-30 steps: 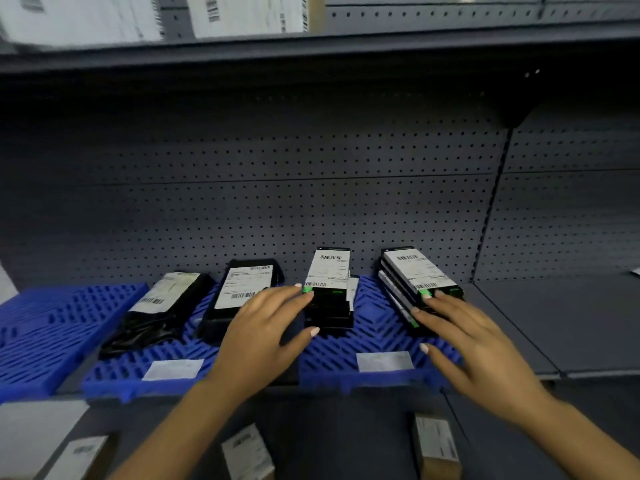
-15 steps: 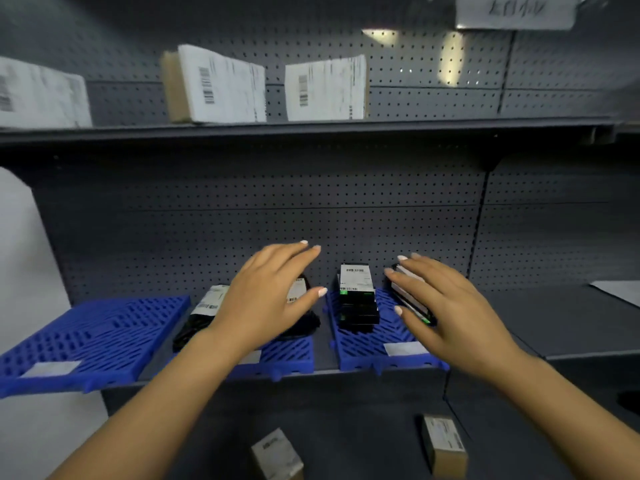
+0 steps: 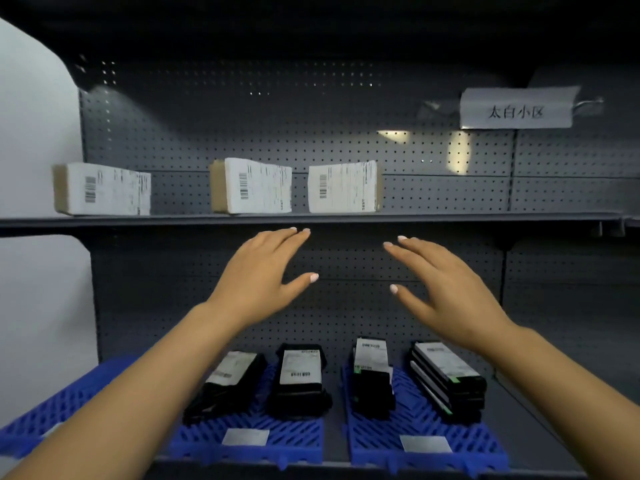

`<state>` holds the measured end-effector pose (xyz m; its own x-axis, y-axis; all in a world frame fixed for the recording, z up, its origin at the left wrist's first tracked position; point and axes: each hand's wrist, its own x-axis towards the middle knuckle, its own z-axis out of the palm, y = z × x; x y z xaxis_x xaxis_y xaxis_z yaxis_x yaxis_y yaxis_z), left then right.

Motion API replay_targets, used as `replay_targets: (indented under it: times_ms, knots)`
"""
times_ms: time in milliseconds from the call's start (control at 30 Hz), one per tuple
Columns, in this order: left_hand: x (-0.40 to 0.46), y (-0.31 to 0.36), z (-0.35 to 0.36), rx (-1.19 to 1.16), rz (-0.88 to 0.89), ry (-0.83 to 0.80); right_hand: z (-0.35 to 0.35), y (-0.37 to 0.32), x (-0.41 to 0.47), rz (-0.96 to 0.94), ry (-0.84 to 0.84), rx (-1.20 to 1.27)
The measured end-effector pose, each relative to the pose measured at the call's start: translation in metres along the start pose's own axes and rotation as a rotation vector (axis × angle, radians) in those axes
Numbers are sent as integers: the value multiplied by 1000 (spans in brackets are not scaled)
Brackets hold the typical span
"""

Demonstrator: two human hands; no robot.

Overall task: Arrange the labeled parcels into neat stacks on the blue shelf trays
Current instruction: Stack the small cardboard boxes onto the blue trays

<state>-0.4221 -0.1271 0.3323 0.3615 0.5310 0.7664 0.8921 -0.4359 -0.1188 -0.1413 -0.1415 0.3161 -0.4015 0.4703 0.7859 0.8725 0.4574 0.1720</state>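
Observation:
Black parcels with white labels lie on blue trays on the lower shelf. The middle tray point(image 3: 294, 439) bears a flat parcel point(image 3: 228, 382) and a stack point(image 3: 300, 379). The right tray point(image 3: 460, 441) bears a stack point(image 3: 372, 375) and a taller stack point(image 3: 450, 379). My left hand point(image 3: 263, 275) and my right hand point(image 3: 446, 289) hover empty, fingers straight, well above the parcels and just under the upper shelf edge point(image 3: 450, 218).
Three brown boxes with white barcode labels point(image 3: 104, 188), point(image 3: 252, 185), point(image 3: 344, 187) stand on the upper shelf. A paper sign point(image 3: 516, 109) hangs on the pegboard at upper right. Another blue tray point(image 3: 52, 407) lies at lower left, partly behind my forearm. A white wall borders the left.
Both hands have lifted off the parcel stacks and risen toward the upper shelf. The view has tilted up, bringing the boxes on the upper shelf and the sign into sight.

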Motion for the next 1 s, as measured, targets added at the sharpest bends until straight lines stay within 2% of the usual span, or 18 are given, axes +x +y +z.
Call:
replay_targets:
  times_ms: [467, 600, 1000]
  knots:
    - [90, -11, 0, 122, -9, 111, -2, 56, 103, 39, -2, 1]
    - [106, -26, 6, 106, -36, 108, 12, 56, 128, 89, -49, 45]
    - [137, -64, 5, 137, 54, 152, 34, 61, 196, 238, -124, 195]
